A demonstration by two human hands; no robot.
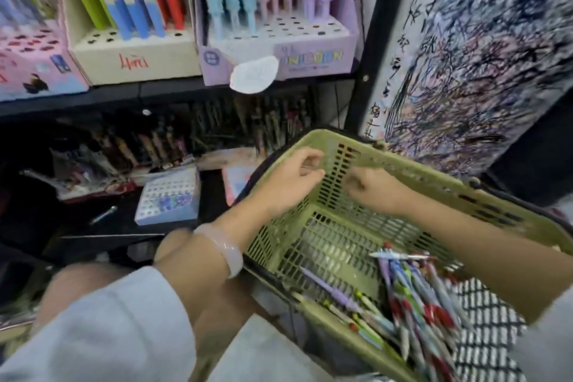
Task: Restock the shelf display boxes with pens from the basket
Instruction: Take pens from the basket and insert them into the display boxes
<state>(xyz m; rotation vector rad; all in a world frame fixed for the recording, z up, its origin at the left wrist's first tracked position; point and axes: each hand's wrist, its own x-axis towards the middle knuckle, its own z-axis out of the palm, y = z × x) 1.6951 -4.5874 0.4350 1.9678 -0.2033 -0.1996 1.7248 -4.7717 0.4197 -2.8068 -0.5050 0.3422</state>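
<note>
A green plastic basket point(412, 170) sits tilted at the right, with many loose pens point(418, 304) piled in its near corner. My left hand point(291, 183) and my right hand point(375, 192) hover close together over the basket's far end, both with fingers curled. Blur hides whether either holds anything. On the upper shelf stand a purple unicorn display box point(310, 56) with pastel pens and many free holes, a cream box point(133, 56) and a pink box point(37, 71). A small white-blue holed box point(169, 195) lies on the lower shelf.
A single loose pen point(104, 214) lies on the dark lower shelf, left of the small box. Dark pens stand in rows at the back of that shelf. A scribbled test board point(480, 56) leans at the right. A white tag point(254, 74) hangs off the purple box.
</note>
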